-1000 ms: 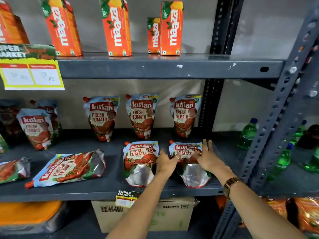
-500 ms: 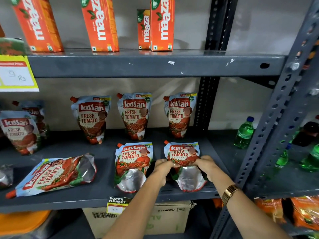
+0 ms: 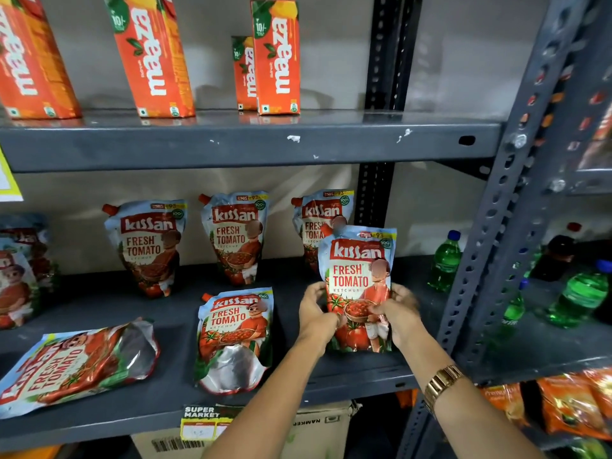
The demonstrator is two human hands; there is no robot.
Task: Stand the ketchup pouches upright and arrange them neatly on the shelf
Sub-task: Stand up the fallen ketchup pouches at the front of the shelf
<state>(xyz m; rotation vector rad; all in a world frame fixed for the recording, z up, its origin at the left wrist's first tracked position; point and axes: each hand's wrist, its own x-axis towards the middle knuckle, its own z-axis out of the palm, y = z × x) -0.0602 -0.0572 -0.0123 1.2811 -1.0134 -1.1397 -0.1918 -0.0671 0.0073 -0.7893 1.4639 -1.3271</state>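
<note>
Both hands hold one Kissan ketchup pouch [image 3: 359,273] upright at the front right of the grey middle shelf [image 3: 291,389]. My left hand [image 3: 316,311] grips its lower left side, my right hand [image 3: 397,313] its lower right side. Three pouches stand upright along the back: left [image 3: 147,246], middle [image 3: 236,236], and right [image 3: 319,217], the last partly hidden behind the held pouch. One pouch [image 3: 235,336] lies flat just left of my hands. Another pouch [image 3: 76,362] lies flat and skewed at the front left. More pouches [image 3: 20,270] stand at the far left.
Orange Maaza juice cartons [image 3: 278,58] stand on the upper shelf. Green bottles [image 3: 445,260] sit to the right behind the slotted grey upright [image 3: 496,253]. A cardboard box [image 3: 318,432] and orange snack packs [image 3: 569,402] lie below. A price tag [image 3: 205,422] hangs on the shelf edge.
The right front pouch lay flat under my hands; both hands closed on it and tipped it up to standing. The camera has moved closer and to the right.
</note>
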